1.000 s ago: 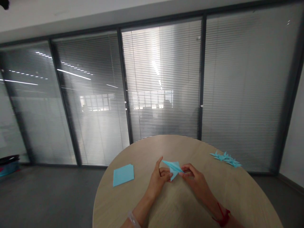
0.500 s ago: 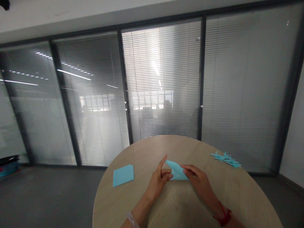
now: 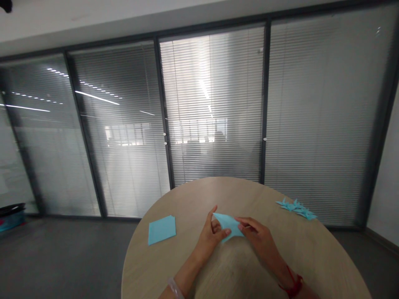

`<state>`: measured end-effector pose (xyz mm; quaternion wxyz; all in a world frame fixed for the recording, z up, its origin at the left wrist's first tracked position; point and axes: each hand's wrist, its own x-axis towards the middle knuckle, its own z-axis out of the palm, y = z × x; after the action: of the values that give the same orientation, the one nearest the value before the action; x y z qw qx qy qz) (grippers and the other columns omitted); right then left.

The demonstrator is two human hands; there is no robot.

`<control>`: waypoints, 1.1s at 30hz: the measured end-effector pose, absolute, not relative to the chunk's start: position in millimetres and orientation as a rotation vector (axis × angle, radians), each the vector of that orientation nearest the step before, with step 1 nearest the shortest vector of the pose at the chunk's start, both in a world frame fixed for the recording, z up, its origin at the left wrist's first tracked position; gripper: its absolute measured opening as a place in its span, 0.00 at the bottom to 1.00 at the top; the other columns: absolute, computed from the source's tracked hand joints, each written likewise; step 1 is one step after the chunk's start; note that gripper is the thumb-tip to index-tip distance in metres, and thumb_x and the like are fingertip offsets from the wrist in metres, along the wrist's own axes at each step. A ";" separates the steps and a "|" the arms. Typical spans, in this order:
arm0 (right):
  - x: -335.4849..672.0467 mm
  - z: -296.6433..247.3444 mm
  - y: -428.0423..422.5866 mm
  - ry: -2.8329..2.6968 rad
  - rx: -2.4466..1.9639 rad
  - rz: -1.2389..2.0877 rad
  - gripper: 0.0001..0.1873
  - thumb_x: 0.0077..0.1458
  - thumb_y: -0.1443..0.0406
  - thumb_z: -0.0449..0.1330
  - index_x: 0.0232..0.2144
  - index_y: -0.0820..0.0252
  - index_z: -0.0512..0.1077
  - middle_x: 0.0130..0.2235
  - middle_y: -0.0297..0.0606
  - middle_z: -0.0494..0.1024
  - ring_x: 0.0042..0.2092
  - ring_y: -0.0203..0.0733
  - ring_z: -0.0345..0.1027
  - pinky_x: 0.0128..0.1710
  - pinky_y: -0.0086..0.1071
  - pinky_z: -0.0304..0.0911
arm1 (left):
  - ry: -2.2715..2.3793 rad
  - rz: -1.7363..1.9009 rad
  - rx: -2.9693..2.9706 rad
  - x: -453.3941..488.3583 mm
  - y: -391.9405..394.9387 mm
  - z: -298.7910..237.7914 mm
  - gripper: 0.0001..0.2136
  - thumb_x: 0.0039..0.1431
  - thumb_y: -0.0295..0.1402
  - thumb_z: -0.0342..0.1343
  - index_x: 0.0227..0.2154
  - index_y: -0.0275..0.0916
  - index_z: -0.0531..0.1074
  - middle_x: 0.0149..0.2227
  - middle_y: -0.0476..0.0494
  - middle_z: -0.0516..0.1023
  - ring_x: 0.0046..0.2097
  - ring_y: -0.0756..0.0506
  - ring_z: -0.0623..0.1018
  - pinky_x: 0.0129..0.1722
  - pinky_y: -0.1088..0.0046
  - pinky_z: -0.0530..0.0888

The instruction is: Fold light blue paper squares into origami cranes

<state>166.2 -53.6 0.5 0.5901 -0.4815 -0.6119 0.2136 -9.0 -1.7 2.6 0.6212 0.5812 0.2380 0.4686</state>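
Observation:
Between my hands, over the middle of the round table, is a partly folded sheet of light blue paper [image 3: 228, 223]. My left hand [image 3: 212, 231] grips its left side, the thumb lying on the face of the paper and the index finger stretched up behind the left corner. The right edge is pinched between the thumb and fingers of my right hand [image 3: 254, 231]. A stack of square blue paper [image 3: 162, 230] lies to the left of my hands. Off to the right sits a small pile of folded blue paper pieces [image 3: 296, 208].
The round wooden table [image 3: 215, 191] curves away in front of me. Behind it stands a glass partition [image 3: 215, 104] with blinds and dark frames. A dark-rimmed blue container [image 3: 11, 218] is on the floor at far left.
My left thumb has slid up onto the paper's face. The sheet has shifted slightly left and turned, its top edge now lying flatter. My right hand has moved a little left with it.

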 end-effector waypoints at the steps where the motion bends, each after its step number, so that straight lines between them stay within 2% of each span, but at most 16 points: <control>1: 166.0 0.0 -53.7 -1.429 -1.128 0.507 0.18 0.52 0.53 0.59 0.39 0.58 0.78 0.38 0.42 0.80 0.39 0.46 0.73 0.40 0.33 0.68 | 0.545 1.066 1.314 -8.6 -3.5 3.6 0.52 0.40 0.36 0.70 0.64 0.39 0.43 0.35 0.44 0.76 0.37 0.46 0.76 0.38 0.70 0.70; 8: 167.8 -3.1 -51.3 -1.412 -1.098 0.599 0.24 0.53 0.50 0.57 0.44 0.60 0.75 0.32 0.39 0.79 0.34 0.42 0.72 0.35 0.31 0.67 | 0.658 1.069 1.306 -12.4 -16.1 16.2 0.48 0.38 0.31 0.71 0.62 0.36 0.51 0.23 0.57 0.68 0.25 0.54 0.68 0.28 0.78 0.64; 12: 168.6 -3.3 -49.8 -1.368 -1.088 0.630 0.25 0.51 0.48 0.58 0.43 0.60 0.75 0.31 0.39 0.78 0.33 0.43 0.72 0.33 0.31 0.67 | 0.596 0.998 1.287 -13.3 -16.5 18.1 0.47 0.38 0.32 0.71 0.62 0.35 0.52 0.25 0.54 0.70 0.28 0.52 0.70 0.30 0.77 0.65; 15: 168.5 -2.0 -50.3 -1.379 -1.067 0.623 0.24 0.51 0.49 0.58 0.42 0.60 0.76 0.31 0.40 0.78 0.33 0.44 0.72 0.34 0.32 0.68 | 0.552 0.967 1.283 -14.1 -15.0 16.2 0.46 0.42 0.35 0.70 0.62 0.36 0.51 0.25 0.54 0.70 0.28 0.52 0.70 0.31 0.77 0.65; 17: 167.9 -0.4 -51.7 -1.419 -1.052 0.613 0.23 0.52 0.50 0.58 0.43 0.59 0.76 0.35 0.41 0.79 0.36 0.44 0.73 0.36 0.32 0.69 | 0.534 0.962 1.263 -15.0 -14.2 14.3 0.43 0.45 0.36 0.68 0.62 0.37 0.51 0.25 0.54 0.70 0.28 0.52 0.71 0.32 0.76 0.67; 20: 166.4 2.5 -54.2 -1.501 -1.022 0.596 0.21 0.52 0.51 0.58 0.42 0.56 0.77 0.41 0.43 0.79 0.42 0.46 0.72 0.39 0.33 0.69 | 0.530 0.962 1.184 -15.9 -13.6 11.6 0.40 0.48 0.38 0.65 0.62 0.38 0.52 0.29 0.51 0.72 0.34 0.48 0.74 0.39 0.71 0.69; 23: 165.1 4.0 -55.3 -1.541 -1.015 0.580 0.19 0.52 0.51 0.58 0.40 0.56 0.78 0.40 0.42 0.80 0.40 0.45 0.73 0.38 0.32 0.69 | 0.547 0.974 1.093 -15.3 -13.1 9.4 0.38 0.49 0.40 0.64 0.61 0.37 0.55 0.32 0.47 0.74 0.38 0.45 0.75 0.42 0.68 0.70; 26: 164.7 2.6 -54.7 -1.557 -1.026 0.583 0.18 0.52 0.52 0.59 0.38 0.56 0.79 0.37 0.41 0.80 0.37 0.43 0.73 0.37 0.32 0.69 | 0.538 0.987 1.010 -14.3 -12.2 8.1 0.34 0.51 0.40 0.63 0.59 0.36 0.57 0.32 0.46 0.75 0.36 0.47 0.75 0.40 0.69 0.70; 30: 164.8 -1.2 -52.4 -1.570 -1.035 0.615 0.17 0.52 0.54 0.60 0.39 0.56 0.79 0.37 0.40 0.80 0.36 0.42 0.73 0.37 0.31 0.68 | 0.513 0.991 0.951 -13.7 -10.6 7.9 0.28 0.51 0.38 0.63 0.54 0.36 0.64 0.29 0.47 0.74 0.33 0.48 0.74 0.38 0.70 0.71; 33: 164.5 -2.5 -51.3 -1.563 -1.033 0.580 0.16 0.51 0.53 0.61 0.38 0.55 0.79 0.35 0.39 0.80 0.35 0.42 0.72 0.36 0.31 0.68 | 0.467 0.966 0.956 -13.7 -8.8 7.8 0.19 0.50 0.38 0.64 0.44 0.36 0.72 0.30 0.46 0.75 0.34 0.48 0.74 0.38 0.71 0.71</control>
<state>164.5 -51.3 -2.5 0.5565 -0.4375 -0.6621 0.2458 -13.7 -8.8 7.8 0.7528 0.4377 0.2140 0.4426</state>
